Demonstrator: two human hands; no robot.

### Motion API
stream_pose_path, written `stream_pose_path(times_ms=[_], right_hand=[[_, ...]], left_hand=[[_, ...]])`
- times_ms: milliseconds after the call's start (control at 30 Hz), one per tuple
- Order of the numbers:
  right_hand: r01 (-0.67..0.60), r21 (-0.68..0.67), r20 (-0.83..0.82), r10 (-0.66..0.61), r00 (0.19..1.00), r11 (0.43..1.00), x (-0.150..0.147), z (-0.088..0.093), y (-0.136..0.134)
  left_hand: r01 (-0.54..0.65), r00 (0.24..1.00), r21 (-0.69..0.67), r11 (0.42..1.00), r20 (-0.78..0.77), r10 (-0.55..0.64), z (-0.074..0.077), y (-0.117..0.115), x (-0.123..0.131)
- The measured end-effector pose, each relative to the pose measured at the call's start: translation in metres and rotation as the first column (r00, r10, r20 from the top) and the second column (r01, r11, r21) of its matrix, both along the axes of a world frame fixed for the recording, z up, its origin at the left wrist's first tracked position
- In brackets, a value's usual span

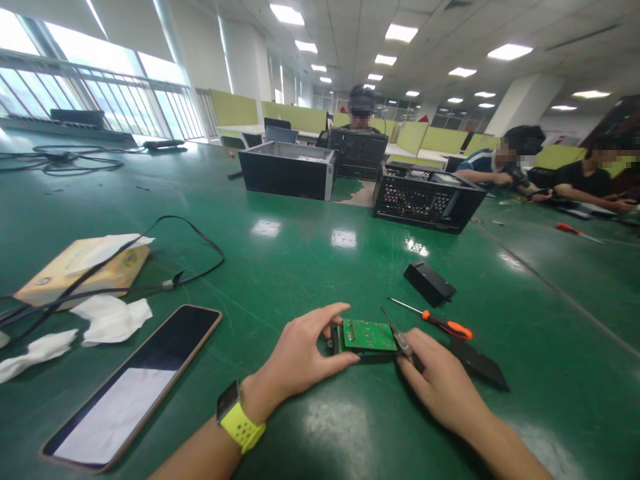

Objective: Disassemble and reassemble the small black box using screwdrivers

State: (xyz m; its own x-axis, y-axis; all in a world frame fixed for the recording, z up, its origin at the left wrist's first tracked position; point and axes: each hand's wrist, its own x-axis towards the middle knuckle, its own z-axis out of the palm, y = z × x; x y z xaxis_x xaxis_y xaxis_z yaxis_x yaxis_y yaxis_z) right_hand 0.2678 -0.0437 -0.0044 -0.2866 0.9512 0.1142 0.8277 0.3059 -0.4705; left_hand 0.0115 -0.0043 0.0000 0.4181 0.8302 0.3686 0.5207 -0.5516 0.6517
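A green circuit board [370,335] lies in a small black open housing [377,358] on the table. My left hand [305,350], with a yellow-strapped watch, grips the housing's left end between thumb and fingers. My right hand [437,373] is closed around a slim, pointed grey metal tool [404,343]. The tool reaches over the board's right edge; whether it touches the board I cannot tell. An orange-and-black screwdriver [447,325] lies just beyond my right hand. Close to it are a black box-shaped part [430,283] and a flat black cover [480,363].
A phone [135,387], crumpled tissues [113,319], a tissue pack [85,267] and a looped black cable [200,233] lie at left. Farther back stand computer cases [287,170] and a perforated metal case [425,200]. Several people sit around; another screwdriver [575,231] lies far right.
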Motion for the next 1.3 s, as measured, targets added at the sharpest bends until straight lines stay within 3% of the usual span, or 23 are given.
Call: stream_pose_path(times_ms=[267, 400, 533, 733, 833, 1000, 1167, 1300], right_hand=[[-0.012, -0.060, -0.123, 0.004, 0.992, 0.998, 0.004, 0.007, -0.003], [-0.072, -0.022, -0.167, 0.067, 0.984, 0.997, 0.021, 0.019, -0.004], [-0.204, -0.113, -0.070, 0.197, 0.978, 0.972, 0.029, 0.029, -0.010], [-0.184, -0.094, 0.033, 0.188, 0.982, 0.978, 0.019, 0.031, -0.016], [-0.099, -0.014, 0.015, 0.099, 0.995, 0.995, 0.041, 0.035, -0.019], [0.211, 0.019, 0.098, -0.211, 0.973, 0.977, 0.108, 0.026, -0.027], [0.221, -0.066, 0.023, -0.220, 0.975, 0.973, 0.130, 0.013, -0.026], [0.223, -0.144, -0.096, -0.238, 0.966, 0.964, 0.123, 0.029, -0.021]], left_hand=[[0.120, 0.992, 0.150, 0.981, 0.027, -0.126, 0.004, -0.001, -0.003], [0.088, 0.993, 0.175, 0.981, 0.066, -0.101, 0.002, 0.000, -0.003], [0.073, 0.996, 0.130, 0.989, 0.037, -0.078, 0.000, 0.001, 0.000], [0.063, 0.998, 0.093, 0.994, 0.013, -0.064, 0.004, 0.001, 0.003], [0.057, 0.998, 0.074, 0.996, -0.010, -0.056, 0.006, 0.001, 0.003], [0.031, 0.999, 0.118, 0.993, -0.039, -0.027, 0.005, 0.002, 0.004], [0.014, 0.997, 0.127, 0.992, -0.078, -0.004, 0.000, 0.003, 0.004], [0.029, 0.997, 0.101, 0.994, -0.070, -0.022, -0.004, 0.004, 0.001]])
